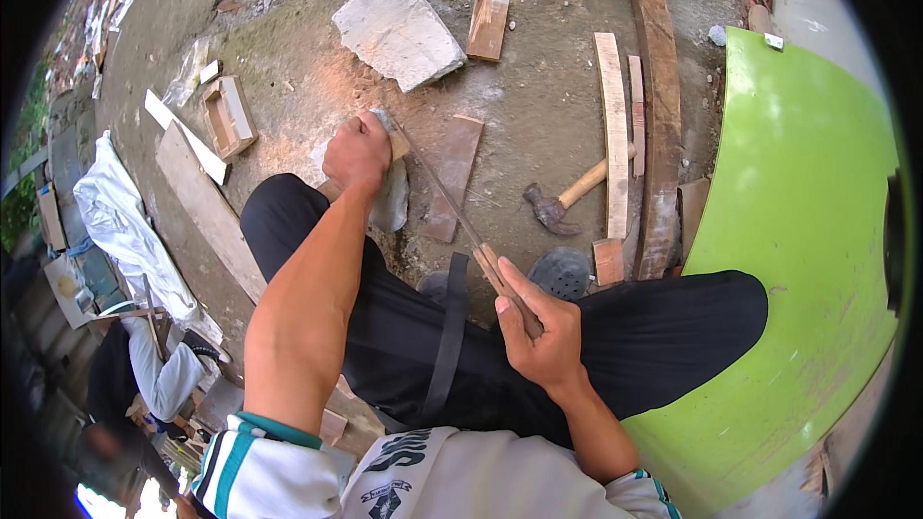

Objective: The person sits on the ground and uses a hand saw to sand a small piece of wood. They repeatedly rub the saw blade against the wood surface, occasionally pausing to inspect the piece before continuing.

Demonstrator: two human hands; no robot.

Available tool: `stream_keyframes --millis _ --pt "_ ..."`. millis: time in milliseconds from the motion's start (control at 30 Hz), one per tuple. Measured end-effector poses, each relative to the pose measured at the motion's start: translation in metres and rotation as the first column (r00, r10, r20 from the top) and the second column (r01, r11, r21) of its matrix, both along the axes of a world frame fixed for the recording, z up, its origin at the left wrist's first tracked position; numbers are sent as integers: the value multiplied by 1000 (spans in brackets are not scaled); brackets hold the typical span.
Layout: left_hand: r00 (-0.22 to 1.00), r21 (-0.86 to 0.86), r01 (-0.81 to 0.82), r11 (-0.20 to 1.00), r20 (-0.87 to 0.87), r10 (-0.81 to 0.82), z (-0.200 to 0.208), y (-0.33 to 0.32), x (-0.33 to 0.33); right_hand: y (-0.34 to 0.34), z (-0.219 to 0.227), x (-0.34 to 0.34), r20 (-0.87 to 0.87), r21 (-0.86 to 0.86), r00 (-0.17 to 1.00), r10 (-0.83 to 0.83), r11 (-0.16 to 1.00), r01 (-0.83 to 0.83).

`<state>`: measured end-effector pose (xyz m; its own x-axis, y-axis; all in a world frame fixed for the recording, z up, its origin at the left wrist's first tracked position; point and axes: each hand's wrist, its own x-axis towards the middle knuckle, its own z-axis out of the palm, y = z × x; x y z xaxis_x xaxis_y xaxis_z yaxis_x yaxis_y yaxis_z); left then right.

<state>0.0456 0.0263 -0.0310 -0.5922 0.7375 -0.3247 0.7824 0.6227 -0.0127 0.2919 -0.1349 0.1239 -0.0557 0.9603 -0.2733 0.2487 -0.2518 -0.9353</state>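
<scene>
My left hand [358,151] is closed round a small piece of wood [398,145] and presses it down on a pale stone [392,200] in front of my knees. In my right hand [540,332] is the wooden handle of a tool with a long, narrow metal blade [444,190]; whether it is a file or a saw I cannot tell. The blade slants up and left, and its far end meets the wood beside my left fingers. A claw hammer [569,196] lies to the right of the blade, and a flat reddish board [454,177] lies beyond it.
A large pale stone slab [399,34] and a short wood block [487,26] lie ahead. Long timbers [657,115] stretch along the right, beside a curved green panel [798,259]. At left are a small wooden box [229,117], planks and a white sheet [125,202]. Another person [130,384] sits at lower left.
</scene>
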Motion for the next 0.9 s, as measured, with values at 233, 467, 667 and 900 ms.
stream_keyframes --millis 233,467,667,900 --pt "996 -10 -92 996 5 92 -3 6 4 20 -5 -14 -8 -36 1000 11 999 -11" --pt "997 -22 -75 997 20 76 -5 3 -3 46 38 16 -6 -187 995 101 977 -100" --pt "1000 23 -21 1000 13 21 -10 4 2 77 -13 -9 -22 -292 986 165 942 -164" --pt "999 25 -37 999 -2 37 -7 3 -3 45 14 6 -98 -128 995 1 992 -14"
